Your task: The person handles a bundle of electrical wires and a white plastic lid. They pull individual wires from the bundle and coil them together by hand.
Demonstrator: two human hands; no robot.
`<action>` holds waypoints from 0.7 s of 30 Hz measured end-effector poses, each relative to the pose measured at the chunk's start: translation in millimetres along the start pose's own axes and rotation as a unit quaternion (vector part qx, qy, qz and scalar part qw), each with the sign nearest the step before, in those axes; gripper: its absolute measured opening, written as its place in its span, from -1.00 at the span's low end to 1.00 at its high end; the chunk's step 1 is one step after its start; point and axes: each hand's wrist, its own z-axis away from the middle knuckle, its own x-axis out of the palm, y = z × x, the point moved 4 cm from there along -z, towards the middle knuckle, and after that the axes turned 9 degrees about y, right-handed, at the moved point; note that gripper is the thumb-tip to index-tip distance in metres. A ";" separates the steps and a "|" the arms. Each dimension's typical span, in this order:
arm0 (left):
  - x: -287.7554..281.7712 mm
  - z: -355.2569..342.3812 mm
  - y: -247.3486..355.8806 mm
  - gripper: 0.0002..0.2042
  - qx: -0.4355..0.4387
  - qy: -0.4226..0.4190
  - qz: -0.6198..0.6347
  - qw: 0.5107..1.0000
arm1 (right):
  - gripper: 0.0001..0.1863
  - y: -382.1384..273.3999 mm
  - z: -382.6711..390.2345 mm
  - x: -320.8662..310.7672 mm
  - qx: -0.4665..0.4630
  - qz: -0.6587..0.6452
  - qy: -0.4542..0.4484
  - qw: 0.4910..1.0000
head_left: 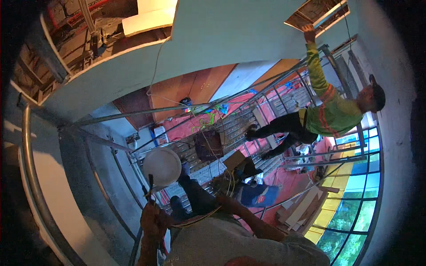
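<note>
My left hand [154,221] is closed around a dark hand tool [151,188] that points upward, near the lower middle of the view. Yellow cable [197,217] runs from beside it across my body to my right hand [226,204], whose fingers appear curled on it; their tips are hard to make out. Below me are my legs, a white round bucket [162,166] and a dark cluster of items with more looped cable [231,181].
A co-worker [328,113] in a green-yellow top reaches up to a ceiling opening [316,13] on the right. Metal scaffold tubes [177,108] surround the metal platform [186,146]. Another opening [66,40] is overhead at left. Boards [301,208] lie beside the windows [364,213].
</note>
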 end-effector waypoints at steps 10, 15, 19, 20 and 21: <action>50.2 -80.8 6.7 -0.69 0.069 0.098 0.099 0.988 | -0.69 67.6 -72.6 -7.0 -0.107 0.124 -0.004 0.986; 43.2 -124.6 6.0 -0.69 0.020 0.025 0.134 0.990 | -0.66 44.2 -109.5 -49.8 -0.019 -0.044 -0.055 0.997; 72.7 -139.4 21.7 -0.65 0.012 0.130 0.087 0.988 | -0.58 46.2 -123.3 -64.2 0.062 -0.045 -0.079 0.994; 83.9 -141.4 26.8 -0.65 0.012 0.125 0.083 0.989 | -0.58 47.4 -121.7 -61.2 0.080 -0.091 -0.074 0.990; 94.0 -143.7 31.9 -0.63 0.013 0.147 0.133 0.980 | -0.58 49.7 -122.2 -57.1 0.080 -0.093 -0.069 0.990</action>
